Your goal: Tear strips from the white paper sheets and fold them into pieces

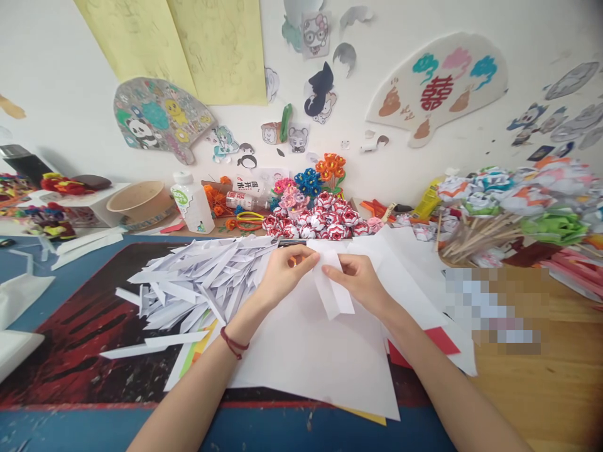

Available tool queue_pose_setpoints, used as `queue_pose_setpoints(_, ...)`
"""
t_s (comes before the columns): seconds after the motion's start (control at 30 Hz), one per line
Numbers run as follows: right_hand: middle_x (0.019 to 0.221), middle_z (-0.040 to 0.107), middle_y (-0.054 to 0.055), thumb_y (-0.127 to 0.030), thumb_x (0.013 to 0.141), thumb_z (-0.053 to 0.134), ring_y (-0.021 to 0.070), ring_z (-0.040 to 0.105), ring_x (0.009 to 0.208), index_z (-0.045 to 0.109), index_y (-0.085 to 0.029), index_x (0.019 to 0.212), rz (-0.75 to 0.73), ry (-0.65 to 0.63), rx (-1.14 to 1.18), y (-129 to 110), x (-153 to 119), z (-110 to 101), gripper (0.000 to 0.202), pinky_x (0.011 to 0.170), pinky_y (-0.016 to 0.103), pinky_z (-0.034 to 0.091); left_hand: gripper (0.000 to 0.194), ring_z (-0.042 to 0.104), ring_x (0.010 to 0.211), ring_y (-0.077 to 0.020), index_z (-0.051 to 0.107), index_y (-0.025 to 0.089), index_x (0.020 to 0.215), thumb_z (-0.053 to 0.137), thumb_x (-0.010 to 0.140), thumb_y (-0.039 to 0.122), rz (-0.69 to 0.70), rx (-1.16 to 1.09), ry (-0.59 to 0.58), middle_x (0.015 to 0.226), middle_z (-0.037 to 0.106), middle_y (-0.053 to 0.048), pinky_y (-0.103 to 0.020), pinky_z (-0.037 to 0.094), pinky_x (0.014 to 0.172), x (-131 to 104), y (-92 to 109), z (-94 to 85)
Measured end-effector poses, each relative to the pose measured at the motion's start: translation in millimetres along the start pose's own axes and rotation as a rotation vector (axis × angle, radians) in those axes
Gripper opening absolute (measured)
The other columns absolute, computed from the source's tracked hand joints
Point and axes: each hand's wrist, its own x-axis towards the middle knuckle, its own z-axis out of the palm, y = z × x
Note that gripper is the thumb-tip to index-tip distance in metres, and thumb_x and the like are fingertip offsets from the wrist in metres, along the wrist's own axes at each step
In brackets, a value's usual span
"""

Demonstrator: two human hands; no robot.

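Observation:
A folded white paper strip (333, 292) hangs between my two hands, above large white sheets (320, 358) on the desk. My left hand (288, 271) pinches its upper left edge between thumb and fingers. On the strip's right side, my right hand (355, 276) is closed, its thumb lying on the paper. A big pile of folded white paper strips (202, 279) lies left of my hands, with a few loose strips (174, 339) in front of it.
Red and white paper flowers (330, 216) stand behind my hands, near a white bottle (192, 204). More paper flowers on sticks (509, 194) fill the right back. Red paper (443, 340) lies beside my right forearm. A bowl (141, 201) sits at the back left.

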Motion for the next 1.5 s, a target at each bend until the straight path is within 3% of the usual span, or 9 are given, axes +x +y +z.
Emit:
queue_pose_setpoints(0.53, 0.067, 0.06, 0.001, -0.041, 0.073, 0.069, 0.0141, 0.054, 0.061, 0.067, -0.013, 0.076, -0.08, 0.071, -0.087, 8, 1, 0, 0.029, 0.055, 0.025, 0.044, 0.027, 0.043, 0.061, -0.0105, 0.055, 0.015, 0.071, 0.046, 0.089, 0.033, 0.109, 0.197, -0.021, 0.066, 0.052, 0.001, -0.022, 0.033, 0.057, 1, -7, 3.7)
queue_pose_setpoints(0.73, 0.067, 0.063, 0.002, -0.045, 0.084, 0.055, 0.0151, 0.058, 0.063, 0.066, -0.015, 0.076, -0.051, -0.076, -0.263, -21, -6, -4, 0.033, 0.056, 0.025, 0.046, 0.03, 0.041, 0.059, -0.0113, 0.05, 0.016, 0.067, 0.044, 0.088, 0.036, 0.045, 0.219, -0.018, 0.061, 0.046, 0.002, -0.022, 0.031, 0.055, 3, -11, 2.3)
queue_pose_setpoints(0.83, 0.094, 0.07, 0.004, -0.038, 0.091, 0.046, 0.0184, 0.063, 0.086, 0.067, -0.021, 0.099, -0.123, 0.014, -0.492, -40, -26, -29, 0.028, 0.076, 0.03, 0.048, 0.037, 0.038, 0.056, -0.0105, 0.045, 0.017, 0.062, 0.042, 0.088, 0.043, -0.001, 0.082, -0.096, 0.058, 0.04, 0.003, -0.021, 0.03, 0.053, 4, -9, 1.5)
queue_pose_setpoints(0.9, 0.106, 0.068, 0.005, -0.035, 0.093, 0.043, 0.0205, 0.061, 0.097, 0.062, -0.024, 0.113, -0.102, 0.178, -0.672, -42, -48, -60, 0.03, 0.082, 0.032, 0.047, 0.041, 0.037, 0.056, -0.0103, 0.044, 0.017, 0.061, 0.043, 0.087, 0.048, -0.037, 0.008, -0.122, 0.058, 0.039, 0.003, -0.021, 0.029, 0.053, 3, -6, 1.7)
queue_pose_setpoints(1.0, 0.118, 0.063, 0.01, -0.027, 0.091, 0.04, 0.0253, 0.057, 0.109, 0.055, -0.02, 0.119, -0.109, 0.615, -1.038, -25, -92, -121, 0.032, 0.095, 0.041, 0.041, 0.042, 0.037, 0.056, -0.0104, 0.048, 0.017, 0.063, 0.044, 0.085, 0.053, -0.087, -0.047, -0.153, 0.062, 0.043, 0.002, -0.022, 0.029, 0.053, 2, -5, 3.1)
queue_pose_setpoints(1.1, 0.117, 0.062, 0.018, -0.02, 0.087, 0.038, 0.0334, 0.058, 0.107, 0.051, -0.014, 0.121, 0.026, 0.773, -1.186, 5, -137, -180, 0.037, 0.092, 0.049, 0.042, 0.04, 0.037, 0.056, -0.0102, 0.051, 0.016, 0.066, 0.045, 0.085, 0.052, -0.129, -0.053, -0.165, 0.062, 0.043, 0.001, -0.022, 0.029, 0.053, 2, -6, 4.9)
queue_pose_setpoints(1.2, 0.113, 0.065, 0.017, -0.017, 0.083, 0.039, 0.0348, 0.063, 0.098, 0.049, -0.013, 0.12, 0.199, 0.779, -1.336, 33, -169, -219, 0.038, 0.083, 0.047, 0.047, 0.039, 0.037, 0.056, -0.0102, 0.049, 0.017, 0.064, 0.047, 0.085, 0.05, -0.147, -0.066, -0.17, 0.06, 0.041, 0.002, -0.021, 0.03, 0.053, 1, -5, 5.9)
queue_pose_setpoints(1.27, 0.112, 0.066, 0.016, -0.015, 0.084, 0.036, 0.0327, 0.063, 0.1, 0.047, -0.013, 0.12, 0.167, 0.711, -1.341, 46, -180, -233, 0.038, 0.083, 0.045, 0.048, 0.04, 0.037, 0.056, -0.0101, 0.047, 0.017, 0.061, 0.047, 0.084, 0.049, -0.145, -0.081, -0.174, 0.059, 0.04, 0.002, -0.021, 0.03, 0.054, 1, -2, 6.0)
queue_pose_setpoints(1.5, 0.11, 0.067, 0.015, -0.015, 0.083, 0.037, 0.0295, 0.062, 0.103, 0.041, -0.013, 0.126, 0.118, 0.518, -1.407, 62, -180, -249, 0.043, 0.091, 0.047, 0.046, 0.039, 0.036, 0.055, -0.0103, 0.047, 0.017, 0.059, 0.05, 0.081, 0.05, -0.158, -0.09, -0.172, 0.056, 0.038, 0.003, -0.021, 0.029, 0.053, 1, 4, 5.4)
